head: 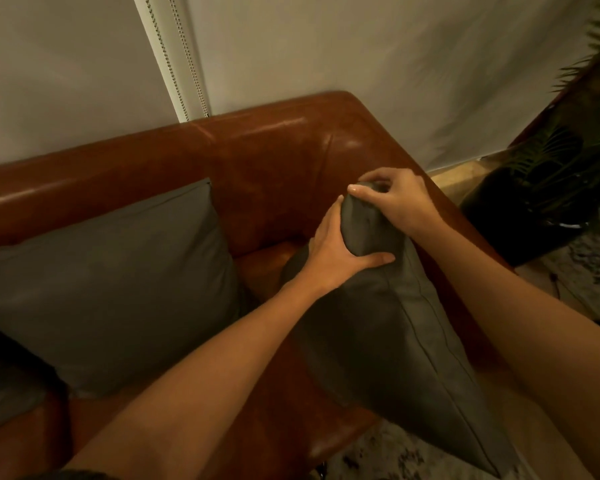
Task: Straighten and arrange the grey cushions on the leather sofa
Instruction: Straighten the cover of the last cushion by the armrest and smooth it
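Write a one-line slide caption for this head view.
Both hands, left hand and right hand, grip one end of a grey cushion on the brown leather sofa.

Pale roller blinds (66, 71) with bead chains (168, 60) cover back wall; dark potted palm (548, 181) stands at right on mottled rug (582, 261); warm, dim light.
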Motion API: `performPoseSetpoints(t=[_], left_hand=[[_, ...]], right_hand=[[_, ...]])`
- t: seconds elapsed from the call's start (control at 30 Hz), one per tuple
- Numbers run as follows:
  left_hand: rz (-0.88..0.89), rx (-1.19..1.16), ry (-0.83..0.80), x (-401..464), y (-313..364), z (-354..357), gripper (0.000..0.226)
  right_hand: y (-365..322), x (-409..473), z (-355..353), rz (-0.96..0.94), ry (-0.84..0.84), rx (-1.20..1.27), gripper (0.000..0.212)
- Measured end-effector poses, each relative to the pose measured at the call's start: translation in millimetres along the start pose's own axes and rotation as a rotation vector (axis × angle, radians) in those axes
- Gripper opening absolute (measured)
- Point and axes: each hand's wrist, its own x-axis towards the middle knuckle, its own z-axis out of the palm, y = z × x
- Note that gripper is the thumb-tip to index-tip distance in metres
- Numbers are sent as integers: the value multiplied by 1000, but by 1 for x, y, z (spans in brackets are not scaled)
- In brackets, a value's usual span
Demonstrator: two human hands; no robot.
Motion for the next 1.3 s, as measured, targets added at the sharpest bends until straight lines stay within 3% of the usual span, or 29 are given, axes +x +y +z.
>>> performPoseSetpoints(t=[0.07, 0.2, 0.3, 0.4, 0.47, 0.53, 0.7, 0.87, 0.97, 1.07, 1.13, 1.2, 1.3], left_hand=[[14, -26, -41, 0, -2, -1, 129], [25, -49, -115, 5, -5, -7, 124], [8, 5, -184, 9, -7, -10, 127], [2, 147, -424, 10, -5, -15, 134], [9, 151, -501, 8, -5, -22, 133], [-25, 57, -462, 3, -8, -30, 122], [-283, -184, -110, -18, -49, -51, 78], [-544, -109, -75, -29, -88, -52, 84], [-490, -201, -111, -33, -61, -38, 86], [-463, -225, -107, -33, -33, -25, 101], [-448, -123, -164, -33, -21, -17, 101], [-442, -18, -245, -34, -20, -8, 88], [-469, 15, -375, -41, -30, 5, 86]], right_hand=[[2, -4, 2, -63, 50, -44, 31], [2, -14, 5, -20, 167, 111, 38], [8, -27, 14, 161, 140, 278, 63], [23, -44, 21, 250, 59, 205, 86], [26, -48, 15, 278, 161, 207, 70], [27, -51, 9, 260, 222, 220, 49], [22, -76, -12, 209, 343, 407, 12], [19, -128, -40, 158, 590, 724, 11], [29, -159, -33, 194, 686, 907, 20], [49, -187, -12, 221, 669, 1065, 29], [68, -210, 5, 273, 607, 974, 28], [88, -239, 20, 359, 515, 721, 28], [105, -268, 32, 429, 442, 491, 41]])
